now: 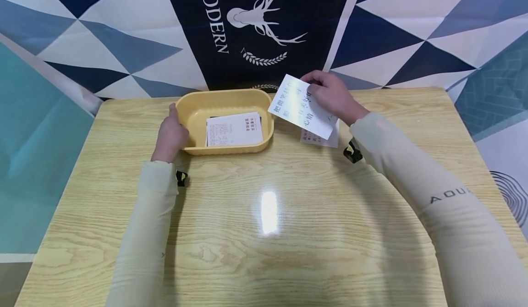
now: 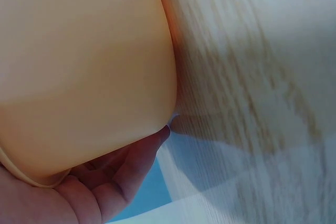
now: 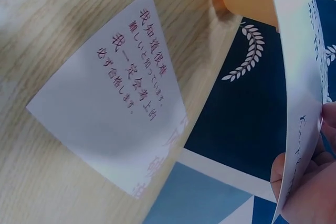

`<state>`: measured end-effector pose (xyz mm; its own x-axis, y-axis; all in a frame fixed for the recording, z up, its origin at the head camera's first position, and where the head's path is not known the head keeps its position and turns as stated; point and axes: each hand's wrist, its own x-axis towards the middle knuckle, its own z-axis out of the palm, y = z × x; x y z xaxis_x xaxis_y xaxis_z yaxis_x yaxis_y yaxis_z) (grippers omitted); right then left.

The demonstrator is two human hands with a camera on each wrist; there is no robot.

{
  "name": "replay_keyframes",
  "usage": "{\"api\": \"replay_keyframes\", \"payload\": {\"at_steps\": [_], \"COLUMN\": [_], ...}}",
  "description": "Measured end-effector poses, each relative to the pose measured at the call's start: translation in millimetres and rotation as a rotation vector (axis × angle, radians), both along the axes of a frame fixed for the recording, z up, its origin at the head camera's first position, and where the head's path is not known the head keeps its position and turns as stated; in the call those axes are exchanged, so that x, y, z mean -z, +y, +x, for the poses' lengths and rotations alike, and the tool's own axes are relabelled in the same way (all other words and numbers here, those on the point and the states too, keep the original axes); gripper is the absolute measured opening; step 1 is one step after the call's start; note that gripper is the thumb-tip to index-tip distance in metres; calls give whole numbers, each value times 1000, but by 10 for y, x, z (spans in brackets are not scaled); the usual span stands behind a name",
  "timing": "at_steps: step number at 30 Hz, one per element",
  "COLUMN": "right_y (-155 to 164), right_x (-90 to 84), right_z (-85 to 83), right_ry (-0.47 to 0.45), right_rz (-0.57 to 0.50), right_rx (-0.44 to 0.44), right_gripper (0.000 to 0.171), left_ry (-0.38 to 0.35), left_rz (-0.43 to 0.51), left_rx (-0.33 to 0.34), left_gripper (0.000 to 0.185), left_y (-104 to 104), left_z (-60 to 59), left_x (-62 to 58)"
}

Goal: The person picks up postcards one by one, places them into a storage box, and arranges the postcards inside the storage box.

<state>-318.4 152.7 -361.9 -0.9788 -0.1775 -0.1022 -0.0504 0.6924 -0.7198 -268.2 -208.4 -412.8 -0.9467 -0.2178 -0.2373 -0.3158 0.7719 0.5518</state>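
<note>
My left hand [image 1: 170, 134] grips the left end of a yellow plastic basin [image 1: 224, 150] at its rim. In the left wrist view its fingers [image 2: 131, 174] curl along the outside of the wall. Inside the basin lie white cards [image 1: 234, 130] with printed and handwritten characters. To the right, my right hand [image 1: 330, 95] pinches a white handwritten card [image 1: 294, 107] by its edge, tilted above the table. Below that, another white card [image 3: 115, 93] with reddish handwriting lies flat on the wood, partly covered by the held card in the head view.
The light wooden table [image 1: 264, 265] ends at a patterned cloth backdrop [image 1: 136, 23] with a deer print right behind the basin. Black bands with yellow patches [image 1: 352, 152] show under both wrists. Glare [image 1: 269, 213] marks the tabletop's middle.
</note>
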Motion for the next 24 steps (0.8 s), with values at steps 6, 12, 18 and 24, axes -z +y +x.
{"api": "replay_keyframes", "payload": {"at_steps": [6,12,18,24], "right_y": [-48,-131,-237,-326], "right_x": [-19,-54,-81,-104], "right_z": [-13,-25,-25,-23], "right_ry": [32,58,45,41], "right_rz": [29,50,65,78], "right_rx": [-39,-76,-109,-140], "right_gripper": [39,38,37,38], "left_ry": [4,4,2,10], "left_rz": [7,1,3,-2], "left_rx": [3,10,5,12], "left_gripper": [74,74,75,76], "left_y": [-1,-10,-21,-31], "left_z": [4,-1,-8,8], "left_x": [-2,9,13,5]}}
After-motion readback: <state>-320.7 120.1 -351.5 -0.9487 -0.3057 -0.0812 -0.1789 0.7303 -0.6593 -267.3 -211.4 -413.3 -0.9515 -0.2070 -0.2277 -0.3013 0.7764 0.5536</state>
